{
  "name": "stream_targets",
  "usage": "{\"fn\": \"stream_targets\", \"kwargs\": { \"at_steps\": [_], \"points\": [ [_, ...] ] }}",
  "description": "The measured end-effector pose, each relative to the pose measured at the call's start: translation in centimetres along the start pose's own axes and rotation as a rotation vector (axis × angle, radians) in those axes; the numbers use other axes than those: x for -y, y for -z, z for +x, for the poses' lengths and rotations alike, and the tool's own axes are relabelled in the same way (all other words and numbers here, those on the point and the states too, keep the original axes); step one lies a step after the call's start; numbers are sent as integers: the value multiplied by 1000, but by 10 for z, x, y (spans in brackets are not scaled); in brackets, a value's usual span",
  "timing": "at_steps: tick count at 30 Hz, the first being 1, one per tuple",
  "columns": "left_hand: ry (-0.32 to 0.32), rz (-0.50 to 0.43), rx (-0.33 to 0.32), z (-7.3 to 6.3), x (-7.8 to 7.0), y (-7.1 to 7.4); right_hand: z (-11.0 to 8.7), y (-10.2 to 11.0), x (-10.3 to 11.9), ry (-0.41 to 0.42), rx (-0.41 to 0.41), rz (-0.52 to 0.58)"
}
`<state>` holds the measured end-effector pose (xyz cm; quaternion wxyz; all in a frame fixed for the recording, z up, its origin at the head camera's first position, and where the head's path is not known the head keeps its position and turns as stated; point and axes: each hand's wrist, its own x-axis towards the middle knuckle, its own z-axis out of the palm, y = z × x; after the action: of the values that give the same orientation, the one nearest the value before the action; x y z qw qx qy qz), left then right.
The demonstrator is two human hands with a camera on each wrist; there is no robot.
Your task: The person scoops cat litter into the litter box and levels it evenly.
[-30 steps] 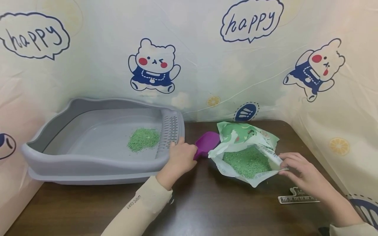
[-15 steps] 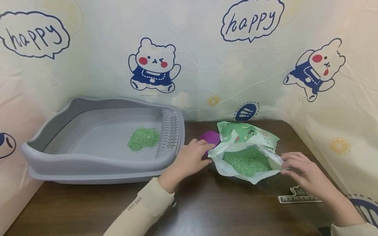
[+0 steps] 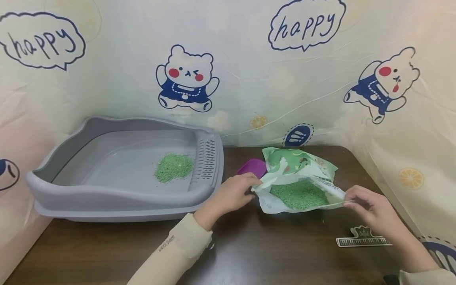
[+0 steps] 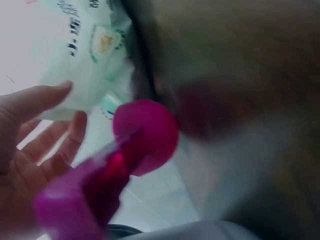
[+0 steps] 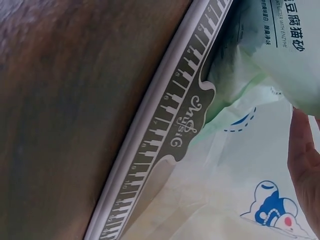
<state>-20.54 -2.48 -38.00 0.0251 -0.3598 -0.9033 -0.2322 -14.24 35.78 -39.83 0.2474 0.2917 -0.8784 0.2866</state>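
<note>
An opened bag of cat litter [image 3: 299, 160] lies on the table, its torn mouth facing me and full of green pellets [image 3: 301, 194]. At the mouth's left corner, my left hand [image 3: 236, 192] pinches the bag's edge between thumb and fingers. My right hand [image 3: 370, 206] grips the right corner of the same mouth, and the edge is drawn taut between the two hands. A purple litter scoop [image 3: 252, 167] lies just left of the bag, partly hidden behind my left hand; its handle [image 4: 75, 200] looms large in the left wrist view.
A grey litter box [image 3: 117, 202] fills the left of the table, with a small heap of green pellets [image 3: 173, 168] beside its slotted step [image 3: 206, 158]. A piano-patterned clip [image 3: 363, 239] lies near my right forearm. A printed curtain [image 3: 242, 79] hangs behind and at both sides.
My left hand has left the scoop and moved right to take hold of the bag's left corner. The right hand shifted slightly right, and the front edge of the mouth rose and straightened.
</note>
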Motion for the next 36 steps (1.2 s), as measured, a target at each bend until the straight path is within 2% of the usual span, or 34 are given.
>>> {"fn": "stream_targets", "kwargs": {
  "at_steps": [6, 14, 19, 25, 32, 36],
  "points": [
    [8, -86, -30, 2, 7, -8, -1, -2, -5, -28, -62, 2],
    [-10, -52, -124, 6, 9, -16, 1, -4, 1, -89, -92, -47],
    [-26, -48, -162, 7, 12, -17, 2, -3, 1, -85, -94, -58],
    [-38, -87, -179, 5, 12, -17, 2, -2, 0, -87, -102, -52],
    [-103, -121, -234, 3, 12, -18, 4, -2, -3, -63, -128, -28],
    [-82, -124, -262, 3, 12, -17, 2, -1, -7, -40, -142, 40]
  ]
}}
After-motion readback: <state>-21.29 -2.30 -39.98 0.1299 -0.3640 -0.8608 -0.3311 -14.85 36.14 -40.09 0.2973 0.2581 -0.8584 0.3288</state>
